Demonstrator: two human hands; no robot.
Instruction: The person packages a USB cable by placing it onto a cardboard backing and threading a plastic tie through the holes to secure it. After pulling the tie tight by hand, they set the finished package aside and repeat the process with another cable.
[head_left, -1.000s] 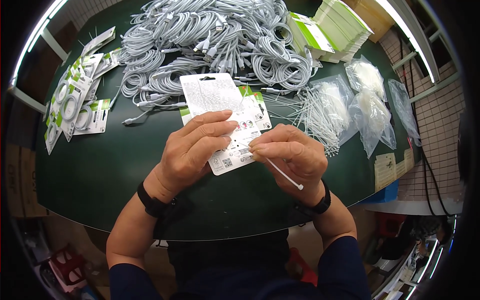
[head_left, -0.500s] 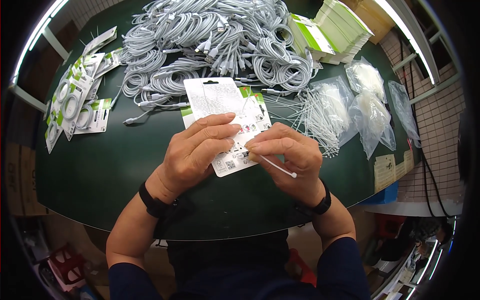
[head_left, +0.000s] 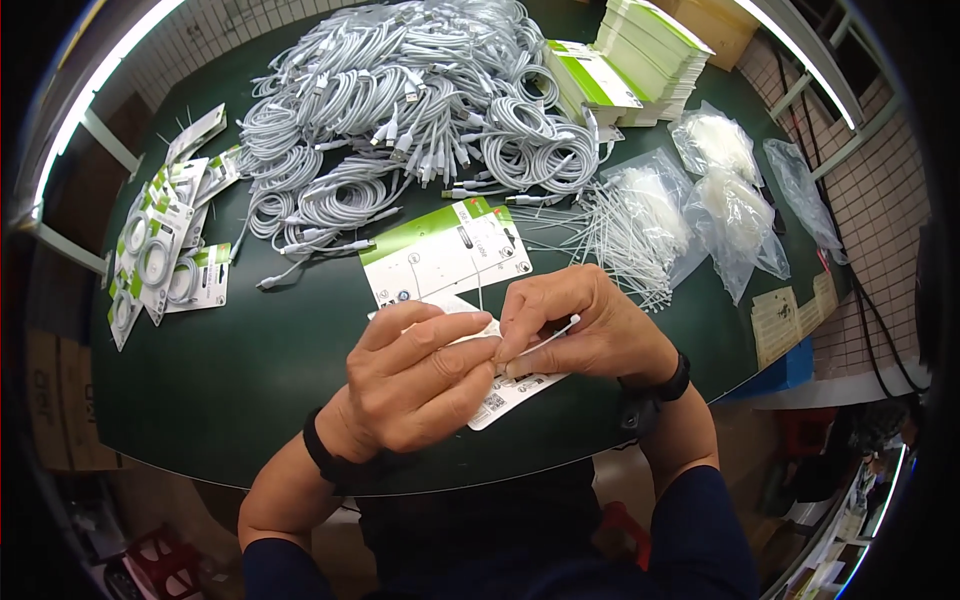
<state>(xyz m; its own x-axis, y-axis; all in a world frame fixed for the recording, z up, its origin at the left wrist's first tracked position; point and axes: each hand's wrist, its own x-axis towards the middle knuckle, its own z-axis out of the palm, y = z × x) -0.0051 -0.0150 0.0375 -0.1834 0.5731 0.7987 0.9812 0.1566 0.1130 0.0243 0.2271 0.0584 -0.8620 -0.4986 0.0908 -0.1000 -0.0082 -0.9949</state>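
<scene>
My left hand [head_left: 425,375] is closed on a white backing card [head_left: 510,400], its fingers lying across the upper part. The card is tilted, and most of it is hidden under my hands. My right hand [head_left: 590,325] pinches a white cable tie [head_left: 548,338] against the card, with the tie's head sticking up past the fingers. My fingertips meet at the card, so the spot where the tie touches it is covered. Just beyond lie green-and-white backing cards [head_left: 415,250], overlapping on the table, with thin ties standing near them.
A large heap of coiled grey-white cables [head_left: 400,110] fills the far side. Stacked cards [head_left: 650,65] stand at the far right. Loose cable ties [head_left: 630,240] and clear bags of ties [head_left: 735,220] lie to the right. Cards with cables attached [head_left: 160,240] are piled at the left.
Both hands have come nearer to me with the card, which is now tilted and more covered. The tie's head has swung from pointing down to pointing up. Cards beneath are uncovered.
</scene>
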